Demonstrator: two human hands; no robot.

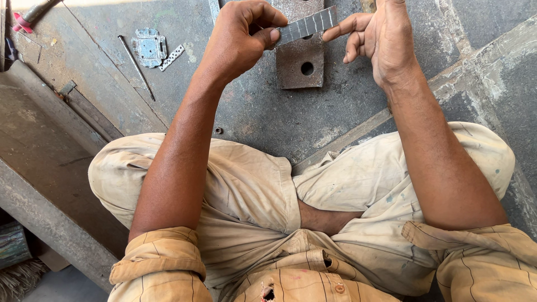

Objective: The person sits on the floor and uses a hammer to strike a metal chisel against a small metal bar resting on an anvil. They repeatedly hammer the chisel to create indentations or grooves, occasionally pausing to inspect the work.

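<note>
1. A person sits cross-legged on a worn, grey-painted floor (pixel 347 112), both hands raised at the top centre of the frame around a flat metal strip (pixel 307 25).
2. The strip is thin, grey and straight, crossed by evenly spaced scored lines, and slants slightly upward to the right.
3. The left hand (pixel 240 39) pinches the strip's left end, fingers (pixel 272 34) curled and pressed together over it.
4. The right hand (pixel 386 39) steadies the right end; its fingers (pixel 341 27) are loosely bent, the forefinger tip touching the strip.
5. Directly below the strip lies a rusty rectangular steel plate (pixel 299 64) with round drilled holes.
6. At upper left rest a pale stamped metal bracket (pixel 149 47), a short perforated strip (pixel 171 57) and a thin steel rod (pixel 137 67).
7. Faded beige trousers (pixel 251 190), stained and creased, fill the lower frame.
</note>
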